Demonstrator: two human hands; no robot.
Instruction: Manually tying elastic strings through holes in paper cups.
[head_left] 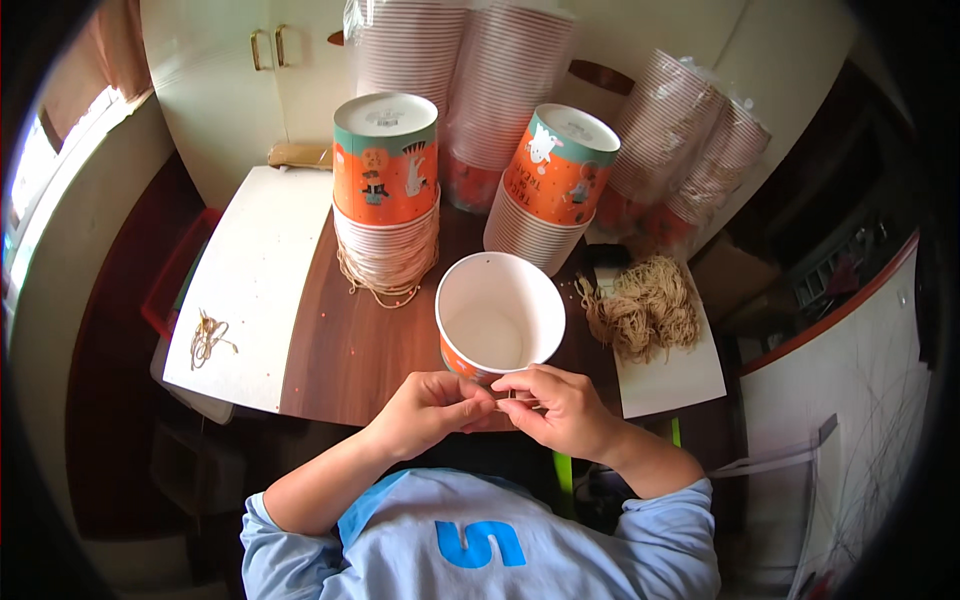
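A paper bucket [485,335] with a white inside and an orange outside stands upright, mouth up, at the table's front edge. A small dark hole shows near its far rim. Just in front of it, my left hand [437,408] and my right hand [560,408] meet, almost fingertip to fingertip. Both are closed in a pinch. Between them runs a thin pale cord [517,399], only a short piece of which shows. Its ends are hidden by my fingers.
Behind stand two upside-down bucket stacks [387,180] [560,165], the left one draped with cords [390,262]. A tangled cord bundle [650,305] lies at the right, a small cord coil [210,338] at the left. Tall plastic-wrapped bucket stacks [515,85] rise behind.
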